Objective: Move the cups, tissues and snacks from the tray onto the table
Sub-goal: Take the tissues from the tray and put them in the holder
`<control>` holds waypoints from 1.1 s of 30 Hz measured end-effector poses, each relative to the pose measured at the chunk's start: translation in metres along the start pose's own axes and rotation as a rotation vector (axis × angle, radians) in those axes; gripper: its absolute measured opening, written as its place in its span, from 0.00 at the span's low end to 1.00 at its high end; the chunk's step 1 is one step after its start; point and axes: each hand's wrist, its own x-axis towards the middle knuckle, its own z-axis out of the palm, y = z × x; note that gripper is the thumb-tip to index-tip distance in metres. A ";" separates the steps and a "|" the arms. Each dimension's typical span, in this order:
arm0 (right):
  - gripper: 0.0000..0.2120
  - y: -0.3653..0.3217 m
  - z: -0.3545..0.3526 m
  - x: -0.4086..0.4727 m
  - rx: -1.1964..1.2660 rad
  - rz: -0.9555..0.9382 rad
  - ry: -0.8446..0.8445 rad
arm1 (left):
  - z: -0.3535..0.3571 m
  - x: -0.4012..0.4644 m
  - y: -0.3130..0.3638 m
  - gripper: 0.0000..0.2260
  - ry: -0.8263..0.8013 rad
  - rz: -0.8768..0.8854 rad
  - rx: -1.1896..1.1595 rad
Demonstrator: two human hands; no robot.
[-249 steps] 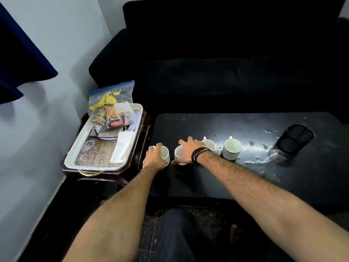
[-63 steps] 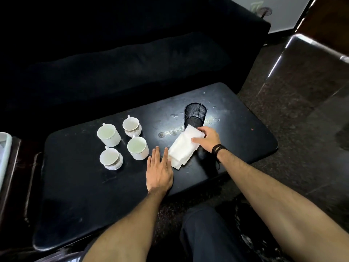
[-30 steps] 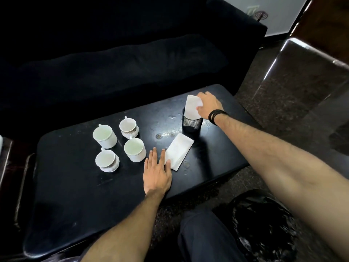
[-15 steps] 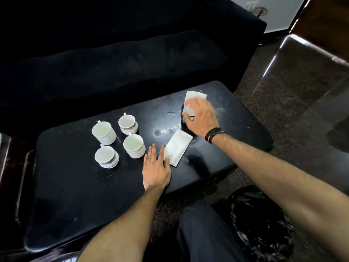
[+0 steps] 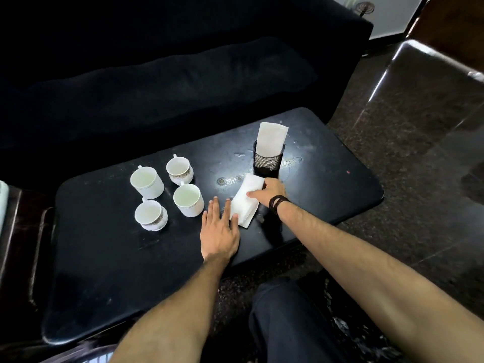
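On the black table (image 5: 327,184), four white cups stand grouped toward the left: a plain cup (image 5: 146,181) at the far left, a patterned cup (image 5: 179,167) beyond it to the right, a second plain cup (image 5: 188,199) nearer the front, and a second patterned cup (image 5: 151,214) nearest the table's front-left. To their right a small stack of folded white tissues (image 5: 245,201) lies flat on the tabletop. The left hand (image 5: 219,231) lies palm down on the table with its fingers straight and slightly spread, the fingertips touching the near-left edge of the stack. The right hand (image 5: 269,191), a dark band around its wrist, reaches over the stack's right side with the thumb laid across the top tissue; the fingers are hidden behind the paper, so it seems to be pinching the tissues, though that cannot be seen for certain. Just beyond the stack stands a black mesh holder (image 5: 268,159), with one folded tissue (image 5: 271,137) standing upright in it and leaning slightly right. A dark sofa (image 5: 170,82) runs along the far side of the table, and a sliver of the pale tray (image 5: 2,203) shows at the left edge.
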 end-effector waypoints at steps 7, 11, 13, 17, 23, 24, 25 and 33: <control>0.13 -0.018 -0.028 -0.020 0.082 -0.333 0.132 | 0.000 0.000 0.001 0.26 0.017 -0.008 -0.007; 0.16 -0.050 -0.079 -0.017 0.070 -0.485 0.288 | 0.001 0.000 0.000 0.26 0.008 -0.004 -0.008; 0.12 -0.067 -0.108 -0.009 0.100 -0.508 0.393 | 0.002 0.000 -0.001 0.26 0.005 -0.004 -0.003; 0.08 -0.085 -0.140 0.007 0.156 -0.479 0.459 | 0.002 0.000 -0.001 0.27 0.010 -0.011 -0.007; 0.06 -0.082 -0.135 0.023 0.179 -0.443 0.421 | 0.003 0.000 0.000 0.26 0.017 -0.018 -0.008; 0.06 -0.081 -0.131 0.025 0.171 -0.442 0.405 | 0.003 0.000 0.000 0.26 0.021 -0.020 -0.007; 0.05 -0.079 -0.128 0.026 0.152 -0.444 0.395 | 0.004 0.000 0.000 0.26 0.021 -0.020 -0.007; 0.04 -0.073 -0.121 0.039 0.061 -0.466 0.443 | 0.002 0.000 0.000 0.26 0.009 -0.014 -0.002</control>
